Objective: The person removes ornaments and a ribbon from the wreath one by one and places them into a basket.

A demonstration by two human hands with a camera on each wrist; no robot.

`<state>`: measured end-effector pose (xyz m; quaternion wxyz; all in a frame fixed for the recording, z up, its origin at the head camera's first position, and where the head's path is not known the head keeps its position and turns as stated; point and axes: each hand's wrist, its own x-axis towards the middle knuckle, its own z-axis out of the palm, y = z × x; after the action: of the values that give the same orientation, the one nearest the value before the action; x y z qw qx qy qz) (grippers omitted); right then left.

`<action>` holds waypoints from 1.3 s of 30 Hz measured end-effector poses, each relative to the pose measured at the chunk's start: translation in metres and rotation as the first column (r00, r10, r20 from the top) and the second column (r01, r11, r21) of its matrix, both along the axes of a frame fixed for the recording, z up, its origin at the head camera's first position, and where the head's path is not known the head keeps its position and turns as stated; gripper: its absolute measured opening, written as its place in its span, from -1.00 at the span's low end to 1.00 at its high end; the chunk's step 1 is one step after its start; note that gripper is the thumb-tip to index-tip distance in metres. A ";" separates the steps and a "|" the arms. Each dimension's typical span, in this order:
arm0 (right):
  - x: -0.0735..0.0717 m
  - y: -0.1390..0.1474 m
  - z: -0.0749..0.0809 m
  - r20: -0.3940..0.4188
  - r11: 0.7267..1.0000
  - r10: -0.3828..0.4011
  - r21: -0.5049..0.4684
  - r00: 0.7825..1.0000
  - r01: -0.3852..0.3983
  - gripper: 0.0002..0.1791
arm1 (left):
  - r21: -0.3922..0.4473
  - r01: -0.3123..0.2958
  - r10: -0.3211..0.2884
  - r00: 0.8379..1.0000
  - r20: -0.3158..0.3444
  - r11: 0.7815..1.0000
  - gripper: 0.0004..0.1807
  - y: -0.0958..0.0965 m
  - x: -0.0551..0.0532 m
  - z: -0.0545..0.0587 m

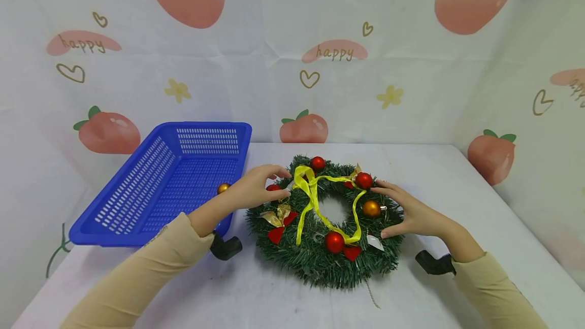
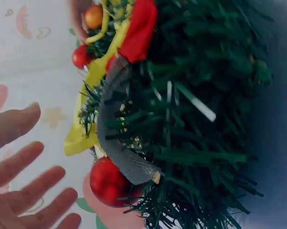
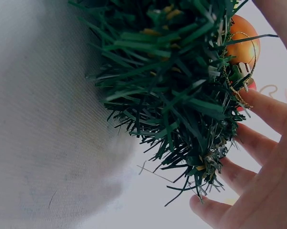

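A green wreath (image 1: 315, 265) lies on the table, trimmed with red balls (image 1: 335, 242), an orange ball (image 1: 371, 208), red and gold bows and a yellow ribbon (image 1: 313, 190). My left hand (image 1: 256, 186) hovers over its left rim; in the left wrist view, its spread fingers (image 2: 38, 183) stand apart from the greenery and hold nothing. On the opposite side, my right hand (image 1: 413, 212) has its fingers spread around the outer edge. In the right wrist view, those fingers (image 3: 258, 143) touch the wreath's needles.
A blue basket (image 1: 203, 125) with slotted walls stands left of the wreath. One gold ball (image 1: 223, 188) shows near its right side, partly behind my left arm. White table (image 1: 425, 161) surface extends to the right, and a printed cloth (image 1: 265, 24) hangs behind.
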<state>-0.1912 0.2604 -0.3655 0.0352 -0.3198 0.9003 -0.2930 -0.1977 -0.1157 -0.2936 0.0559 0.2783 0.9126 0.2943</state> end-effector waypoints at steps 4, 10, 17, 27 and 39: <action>0.000 0.000 0.000 0.003 1.000 0.000 0.000 1.000 0.000 -0.01 | -0.042 -0.018 0.019 1.000 0.019 0.999 -0.52 0.001 -0.004 -0.003; 0.000 0.000 0.000 0.004 1.000 0.004 0.000 1.000 -0.004 -0.02 | -0.106 0.016 -0.010 0.998 0.057 0.994 -0.50 -0.002 -0.009 -0.006; 0.000 0.000 0.000 0.008 1.000 0.005 -0.002 1.000 -0.005 -0.03 | -0.153 0.034 -0.012 0.989 0.145 0.988 -0.49 -0.006 -0.016 -0.007; 0.002 -0.001 0.002 0.014 1.000 0.004 -0.001 1.000 -0.004 -0.03 | -0.166 0.024 -0.003 0.992 0.124 0.986 -0.66 -0.004 -0.014 -0.007; 0.001 -0.001 0.002 0.014 1.000 -0.001 0.002 1.000 0.001 -0.04 | -0.099 0.015 -0.003 0.992 0.122 0.995 -0.68 -0.008 -0.007 0.005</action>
<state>-0.1900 0.2593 -0.3636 0.0418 -0.3175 0.9005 -0.2943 -0.2051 -0.1234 -0.2885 0.1267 0.2608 0.9197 0.2647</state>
